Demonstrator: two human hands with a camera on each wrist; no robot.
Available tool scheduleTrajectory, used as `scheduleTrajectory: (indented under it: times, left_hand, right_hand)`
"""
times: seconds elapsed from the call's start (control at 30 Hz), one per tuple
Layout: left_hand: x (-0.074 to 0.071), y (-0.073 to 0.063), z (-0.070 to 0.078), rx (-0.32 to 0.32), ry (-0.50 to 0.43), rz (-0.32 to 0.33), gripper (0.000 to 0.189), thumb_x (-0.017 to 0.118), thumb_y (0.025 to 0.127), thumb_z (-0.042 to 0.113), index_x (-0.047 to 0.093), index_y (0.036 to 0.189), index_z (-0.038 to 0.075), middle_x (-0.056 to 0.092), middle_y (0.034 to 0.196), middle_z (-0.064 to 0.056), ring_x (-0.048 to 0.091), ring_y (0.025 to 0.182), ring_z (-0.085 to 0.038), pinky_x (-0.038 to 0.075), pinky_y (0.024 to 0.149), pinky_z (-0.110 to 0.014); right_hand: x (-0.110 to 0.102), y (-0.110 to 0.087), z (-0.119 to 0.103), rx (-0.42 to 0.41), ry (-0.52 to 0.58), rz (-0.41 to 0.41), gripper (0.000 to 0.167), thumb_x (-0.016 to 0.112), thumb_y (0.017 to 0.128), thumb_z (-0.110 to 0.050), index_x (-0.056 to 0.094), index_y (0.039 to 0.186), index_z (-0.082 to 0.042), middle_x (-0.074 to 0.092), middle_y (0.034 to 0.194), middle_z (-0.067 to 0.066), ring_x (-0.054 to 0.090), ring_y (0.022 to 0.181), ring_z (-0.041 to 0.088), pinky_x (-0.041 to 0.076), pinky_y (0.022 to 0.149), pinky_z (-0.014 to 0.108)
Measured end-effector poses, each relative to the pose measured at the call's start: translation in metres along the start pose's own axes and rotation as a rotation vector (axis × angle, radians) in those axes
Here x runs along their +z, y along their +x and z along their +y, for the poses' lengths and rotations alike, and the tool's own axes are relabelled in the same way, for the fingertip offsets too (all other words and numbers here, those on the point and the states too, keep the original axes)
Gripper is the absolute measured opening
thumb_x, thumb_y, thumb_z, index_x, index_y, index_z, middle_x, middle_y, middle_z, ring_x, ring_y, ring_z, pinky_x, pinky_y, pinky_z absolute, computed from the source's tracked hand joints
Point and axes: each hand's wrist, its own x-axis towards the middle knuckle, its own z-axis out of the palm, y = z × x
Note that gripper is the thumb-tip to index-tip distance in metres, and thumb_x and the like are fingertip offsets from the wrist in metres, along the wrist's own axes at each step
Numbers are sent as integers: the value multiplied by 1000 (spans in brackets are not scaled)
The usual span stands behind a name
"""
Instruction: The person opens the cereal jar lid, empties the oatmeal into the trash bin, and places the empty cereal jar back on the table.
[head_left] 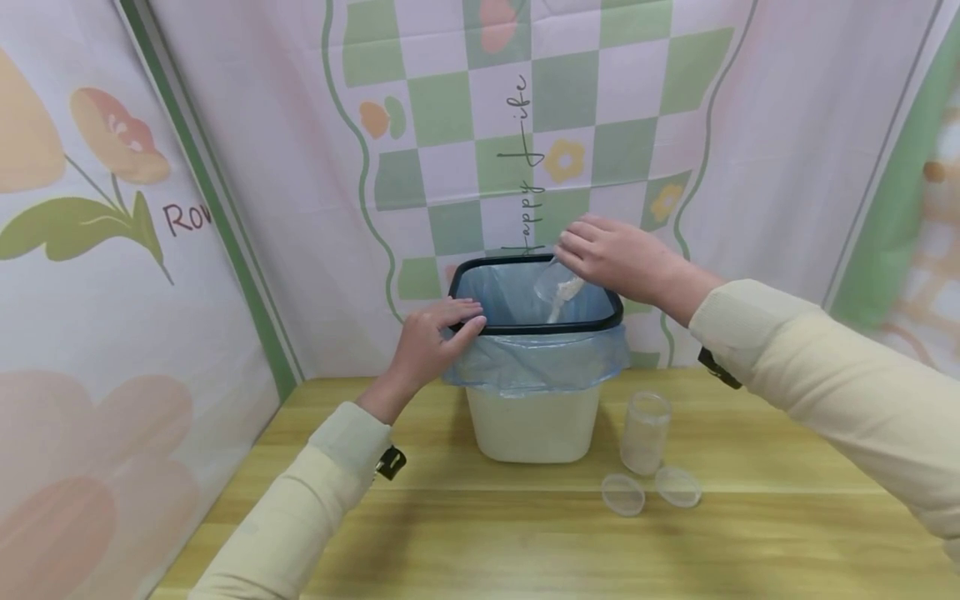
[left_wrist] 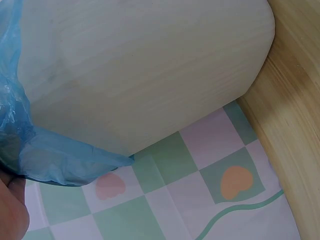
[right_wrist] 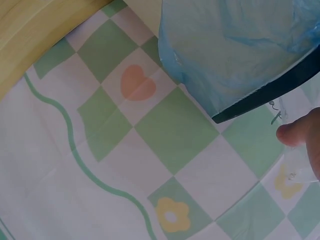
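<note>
A white trash bin (head_left: 536, 425) stands on the table, lined with a blue plastic bag (head_left: 547, 362) that folds out under the dark rim. My left hand (head_left: 431, 346) rests on the rim's front left corner, its fingers and thumb laid over the edge; the left wrist view shows only part of it. Over the bin's right side, my right hand (head_left: 611, 254) grips a clear plastic jar (head_left: 551, 279), tipped mouth down. White loose stuff (head_left: 558, 300) spills from it into the bag; its kind is unclear. In the right wrist view, the jar (right_wrist: 295, 167) shows only partly behind the thumb.
Another clear jar (head_left: 645, 433) stands uncovered on the wooden table (head_left: 480, 542), right of the bin. Two clear round lids lie before it, a left lid (head_left: 622, 495) and a right lid (head_left: 678, 487). A printed curtain (head_left: 442, 183) hangs close behind the bin.
</note>
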Motion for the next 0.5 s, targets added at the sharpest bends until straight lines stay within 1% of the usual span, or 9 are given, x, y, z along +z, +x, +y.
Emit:
scheduleTrajectory:
  times: [0.13, 0.23, 0.5]
  left_hand:
    - [0, 0, 1, 6, 1, 5, 25, 65, 93, 21, 74, 110, 5, 70, 113, -9, 62, 113, -22, 45, 100, -37]
    - [-1, 0, 1, 10, 2, 7, 24, 65, 93, 21, 74, 109, 5, 70, 113, -8, 62, 113, -21, 46, 100, -37]
    - [0, 0, 1, 7, 4, 1, 25, 65, 93, 21, 74, 109, 5, 70, 114, -9, 62, 113, -21, 46, 100, -37]
  right_hand:
    - [1, 2, -1, -36, -71, 31, 45, 76, 78, 9, 61, 120, 3, 60, 116, 19, 55, 108, 33, 42, 100, 41]
    - [1, 4, -2, -59, -119, 39, 42, 75, 80, 7, 62, 119, 2, 60, 116, 18, 54, 109, 32, 41, 101, 41]
    - [-1, 8, -4, -114, -174, 43, 40, 73, 83, 4, 63, 121, -3, 60, 120, 16, 54, 114, 29, 38, 105, 39]
